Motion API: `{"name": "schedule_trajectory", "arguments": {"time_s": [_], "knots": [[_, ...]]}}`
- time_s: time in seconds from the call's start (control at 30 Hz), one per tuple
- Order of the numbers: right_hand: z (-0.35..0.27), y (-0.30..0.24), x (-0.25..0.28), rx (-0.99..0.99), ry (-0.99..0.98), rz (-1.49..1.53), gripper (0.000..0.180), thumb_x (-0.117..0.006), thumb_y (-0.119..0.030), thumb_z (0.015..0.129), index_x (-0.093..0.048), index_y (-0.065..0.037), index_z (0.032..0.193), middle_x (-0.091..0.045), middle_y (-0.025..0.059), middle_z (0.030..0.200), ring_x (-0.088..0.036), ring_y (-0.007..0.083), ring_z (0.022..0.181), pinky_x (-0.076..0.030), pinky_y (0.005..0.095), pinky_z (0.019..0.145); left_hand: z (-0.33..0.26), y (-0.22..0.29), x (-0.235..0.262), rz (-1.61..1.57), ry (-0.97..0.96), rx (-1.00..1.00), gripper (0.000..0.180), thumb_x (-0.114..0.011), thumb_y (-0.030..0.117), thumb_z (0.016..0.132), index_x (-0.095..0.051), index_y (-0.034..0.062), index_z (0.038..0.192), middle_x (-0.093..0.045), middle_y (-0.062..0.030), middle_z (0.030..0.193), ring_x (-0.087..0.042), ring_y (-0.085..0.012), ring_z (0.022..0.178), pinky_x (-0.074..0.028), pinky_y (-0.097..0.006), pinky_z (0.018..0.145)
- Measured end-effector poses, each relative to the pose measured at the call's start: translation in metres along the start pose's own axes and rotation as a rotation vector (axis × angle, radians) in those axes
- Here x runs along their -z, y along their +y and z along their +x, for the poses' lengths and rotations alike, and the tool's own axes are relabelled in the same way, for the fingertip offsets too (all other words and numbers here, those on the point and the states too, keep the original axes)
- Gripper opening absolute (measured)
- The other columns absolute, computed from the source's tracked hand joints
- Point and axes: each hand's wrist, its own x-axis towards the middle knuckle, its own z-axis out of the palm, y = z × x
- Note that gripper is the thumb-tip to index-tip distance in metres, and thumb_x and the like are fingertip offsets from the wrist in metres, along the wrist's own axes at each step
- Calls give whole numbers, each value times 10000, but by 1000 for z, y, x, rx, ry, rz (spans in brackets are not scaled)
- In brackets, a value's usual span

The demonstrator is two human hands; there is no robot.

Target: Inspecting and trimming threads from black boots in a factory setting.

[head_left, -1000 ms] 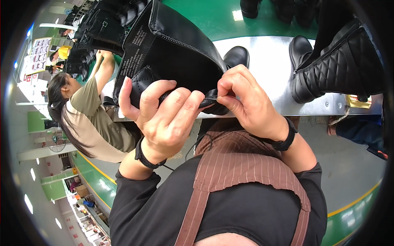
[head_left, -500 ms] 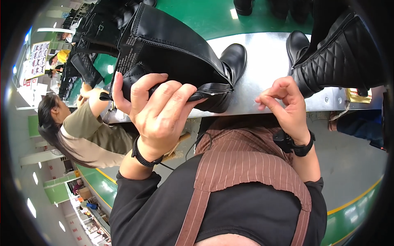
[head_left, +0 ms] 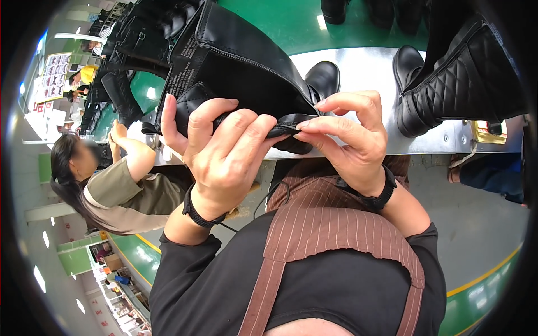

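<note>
A tall black boot (head_left: 252, 53) stands on the metal bench, its side zip undone and the shaft gaping toward me. My left hand (head_left: 221, 148) grips the near flap of the shaft, with the fingers curled over its edge. Beside it, at the lower part of the zip opening, my right hand (head_left: 353, 134) pinches the flap's zip edge between thumb and fingertips. The fingers hide whether a zip pull lies in that pinch. The boot's rounded toe (head_left: 324, 75) points away to the right.
A second black boot with a quilted shaft (head_left: 459, 84) stands on the metal bench (head_left: 364, 67) at right. By its base lies a yellow packet (head_left: 489, 133). A co-worker (head_left: 123, 179) sits at left, near more black boots (head_left: 120, 92). Other boots (head_left: 386, 12) stand beyond the bench.
My right hand has moved left from beside the boot onto its zip edge and now pinches there. My left hand keeps its grip on the flap; the boot has shifted slightly.
</note>
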Motion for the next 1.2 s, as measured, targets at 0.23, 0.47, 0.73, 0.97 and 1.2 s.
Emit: {"name": "schedule_trajectory", "arguments": {"time_s": [0.23,0.47,0.73,0.97,1.2], "knots": [[3,-6,5,-14,-83,-75,221,-837,-114,637,-732,-142,830,-641,-22,976,-511,195,852,-415,314,744,-4,-4,-7,-10,101,-42,231,-817,219,619,-723,182,826,-655,48,793,-609,-199,926,-225,-525,1116],[21,-19,17,-377,-454,90,121,-694,12,733,-601,-8,807,-538,113,1043,-518,248,980,-419,337,881,-13,2,-11,-57,274,-74,123,-669,155,601,-640,139,719,-552,42,753,-613,-163,848,-364,-523,1038],[29,-14,19,-643,-642,362,160,-713,-102,826,-582,-15,854,-487,71,1024,-474,165,933,-392,274,836,-20,-3,-8,-53,369,-104,59,-622,143,689,-636,107,734,-560,19,803,-605,-167,927,-363,-473,1100],[22,-35,18,-528,-540,155,90,-618,12,776,-541,-14,817,-481,85,986,-481,192,928,-391,281,821,-24,-14,-13,-94,237,-41,76,-634,189,696,-600,121,705,-533,16,763,-568,-189,887,-355,-523,1062],[19,-28,62,-342,-213,-111,77,-628,-16,882,-554,-21,859,-524,98,1009,-513,186,918,-410,287,856,-17,-24,-19,-249,149,153,284,-841,280,576,-732,172,815,-633,55,754,-586,-189,887,-229,-516,1090]]}}
